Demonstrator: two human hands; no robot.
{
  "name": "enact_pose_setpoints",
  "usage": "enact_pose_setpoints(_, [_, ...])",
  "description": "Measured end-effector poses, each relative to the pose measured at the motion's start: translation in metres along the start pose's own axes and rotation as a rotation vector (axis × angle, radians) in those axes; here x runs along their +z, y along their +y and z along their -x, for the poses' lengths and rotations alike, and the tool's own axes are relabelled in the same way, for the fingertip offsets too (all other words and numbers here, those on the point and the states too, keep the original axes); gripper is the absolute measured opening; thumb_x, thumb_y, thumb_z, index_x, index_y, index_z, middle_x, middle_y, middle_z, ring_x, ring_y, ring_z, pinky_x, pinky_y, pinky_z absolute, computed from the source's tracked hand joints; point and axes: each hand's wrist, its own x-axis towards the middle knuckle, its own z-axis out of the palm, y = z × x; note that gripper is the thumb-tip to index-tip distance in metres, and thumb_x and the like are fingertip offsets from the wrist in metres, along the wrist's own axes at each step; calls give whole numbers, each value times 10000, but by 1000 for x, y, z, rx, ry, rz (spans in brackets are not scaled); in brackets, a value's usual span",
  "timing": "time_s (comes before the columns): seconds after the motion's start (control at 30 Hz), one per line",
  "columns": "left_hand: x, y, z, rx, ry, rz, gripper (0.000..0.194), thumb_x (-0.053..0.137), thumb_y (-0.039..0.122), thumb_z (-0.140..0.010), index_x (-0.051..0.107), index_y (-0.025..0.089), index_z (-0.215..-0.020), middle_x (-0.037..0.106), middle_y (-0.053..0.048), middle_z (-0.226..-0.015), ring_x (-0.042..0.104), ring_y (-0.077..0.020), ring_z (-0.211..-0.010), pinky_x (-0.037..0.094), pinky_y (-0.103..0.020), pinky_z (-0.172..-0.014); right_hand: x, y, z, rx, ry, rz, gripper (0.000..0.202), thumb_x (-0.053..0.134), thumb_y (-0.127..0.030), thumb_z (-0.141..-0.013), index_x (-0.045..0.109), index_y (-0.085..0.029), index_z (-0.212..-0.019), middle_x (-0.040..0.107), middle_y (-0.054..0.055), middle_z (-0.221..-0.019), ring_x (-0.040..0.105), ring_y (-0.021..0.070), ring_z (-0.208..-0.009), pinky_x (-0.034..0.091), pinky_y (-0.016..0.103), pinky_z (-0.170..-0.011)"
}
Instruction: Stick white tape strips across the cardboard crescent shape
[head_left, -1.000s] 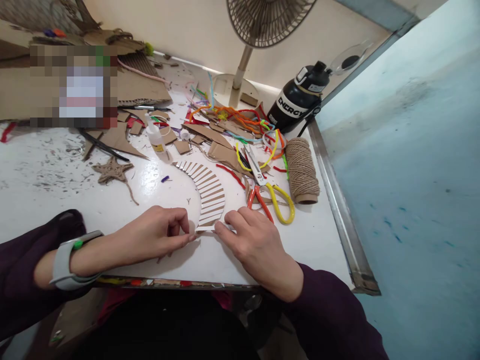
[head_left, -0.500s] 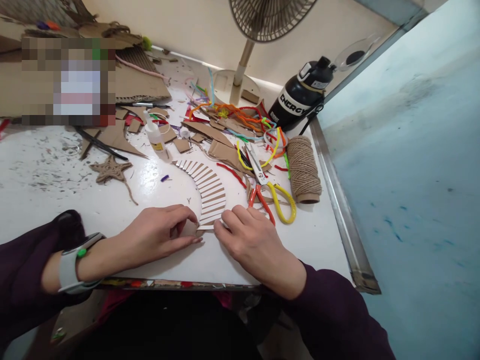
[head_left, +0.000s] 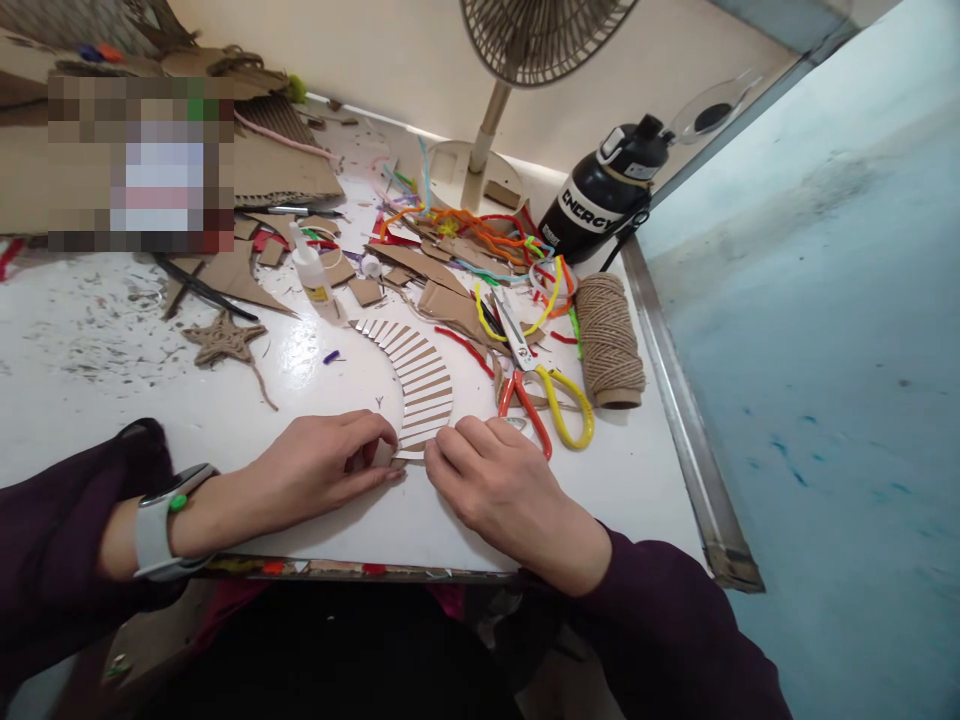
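Observation:
A curved cardboard piece (head_left: 425, 383) with white stripes across it lies on the white table (head_left: 315, 540). Its lower end is between my two hands. My left hand (head_left: 330, 465) pinches at the left of that end, its thumb and forefinger at a white strip. At the right of the same end, my right hand (head_left: 499, 480) has its fingers curled closed on the strip; the fingertips are partly hidden. Scissors (head_left: 521, 365) with red and yellow handles lie just beyond my right hand. A glue bottle (head_left: 313, 275) stands past the far end of the curved piece.
A twine spool (head_left: 611, 340) and a black bottle (head_left: 592, 195) stand at the right. Behind are pipe cleaners (head_left: 480, 235), cardboard scraps (head_left: 412, 265) and a fan (head_left: 487, 130). A twine-wrapped star (head_left: 223, 340) lies at the left, below large cardboard (head_left: 277, 180).
My right hand has shifted slightly at the lower end of the striped piece, its fingers curling closer. My left hand stays nearly in place, its wrist a little farther right.

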Motion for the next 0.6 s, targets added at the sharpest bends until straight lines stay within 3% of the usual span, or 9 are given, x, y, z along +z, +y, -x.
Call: enact_pose_setpoints(0.6, [-2,0,-3,-6,-20,-27,259,525,462,-903,564,217,-977,596,39,-715,539,-109,-593,362,-206,-575,7,2,-1,-13,2,35,227,461,-57,-910,616,-152,-774,533,51,-728,419,205,-718,279,344,-606])
